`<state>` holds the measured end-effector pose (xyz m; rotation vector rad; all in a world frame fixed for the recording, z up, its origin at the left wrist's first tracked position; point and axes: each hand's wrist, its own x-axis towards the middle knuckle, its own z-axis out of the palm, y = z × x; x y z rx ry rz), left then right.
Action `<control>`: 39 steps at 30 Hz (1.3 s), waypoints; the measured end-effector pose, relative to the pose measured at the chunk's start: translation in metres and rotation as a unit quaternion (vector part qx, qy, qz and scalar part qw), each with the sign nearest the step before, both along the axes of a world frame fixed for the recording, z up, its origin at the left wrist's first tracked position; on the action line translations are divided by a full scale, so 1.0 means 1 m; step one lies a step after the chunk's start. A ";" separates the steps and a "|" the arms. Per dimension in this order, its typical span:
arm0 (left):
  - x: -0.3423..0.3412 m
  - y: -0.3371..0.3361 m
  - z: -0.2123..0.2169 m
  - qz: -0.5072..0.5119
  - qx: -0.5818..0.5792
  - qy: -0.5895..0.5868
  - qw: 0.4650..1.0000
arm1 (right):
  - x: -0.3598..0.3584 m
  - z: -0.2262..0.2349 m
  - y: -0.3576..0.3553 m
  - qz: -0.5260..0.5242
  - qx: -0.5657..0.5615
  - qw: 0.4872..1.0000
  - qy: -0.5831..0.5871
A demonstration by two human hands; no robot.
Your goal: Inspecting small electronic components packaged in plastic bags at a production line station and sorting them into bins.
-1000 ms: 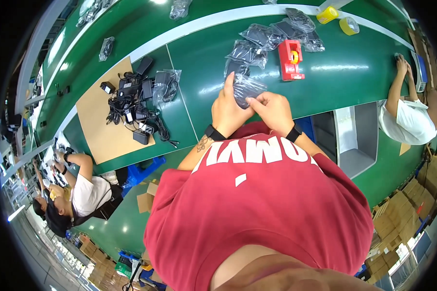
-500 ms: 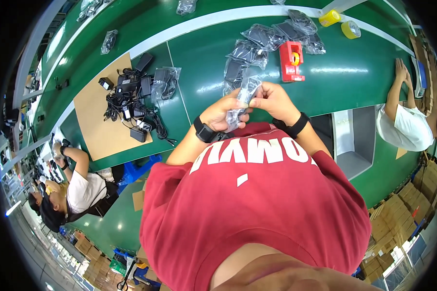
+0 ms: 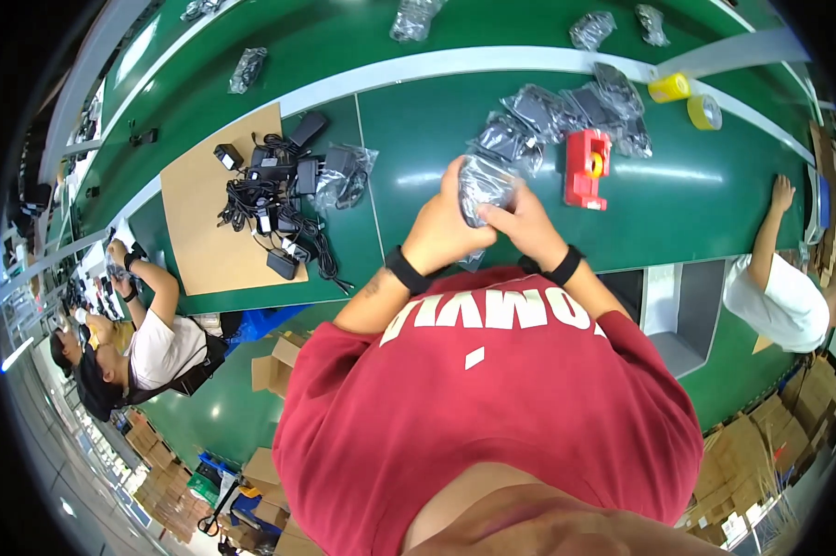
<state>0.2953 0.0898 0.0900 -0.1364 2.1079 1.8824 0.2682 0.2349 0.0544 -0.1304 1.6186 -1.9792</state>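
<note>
My left hand point(image 3: 444, 225) and my right hand point(image 3: 525, 222) are both closed around a clear plastic bag with a dark power adapter point(image 3: 484, 188) in it. They hold it over the near part of the green table. The bag now faces upward, its thumb side toward my right hand. Just beyond it is a pile of bagged power adapters point(image 3: 540, 113). To the right of my right hand stands a red tape dispenser point(image 3: 582, 174) with a yellow roll in it.
On the left, loose black adapters with cables point(image 3: 268, 206) lie on a cardboard sheet point(image 3: 188, 236), beside a bagged adapter point(image 3: 343, 172). Two tape rolls point(image 3: 670, 88) stand near the white rail point(image 3: 418, 69). A grey bin point(image 3: 687, 324) sits right of me. Other people work at both sides.
The bag has turned from a narrow, upright strip to a broad face, and my left hand has shifted its grip. My view has moved, so the table appears lower. The right-hand person's hands have parted.
</note>
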 end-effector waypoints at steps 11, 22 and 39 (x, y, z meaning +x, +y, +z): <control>-0.193 -0.125 -0.081 0.161 -0.336 -0.001 0.928 | -0.031 -0.037 0.014 -0.039 0.148 0.984 -0.090; -0.029 -0.149 -0.055 0.027 -0.552 -0.066 0.830 | -0.016 -0.034 0.048 0.006 0.212 0.969 -0.128; 0.017 -0.039 -0.022 0.109 0.297 -0.138 0.939 | -0.005 0.019 -0.013 0.026 0.065 0.994 -0.080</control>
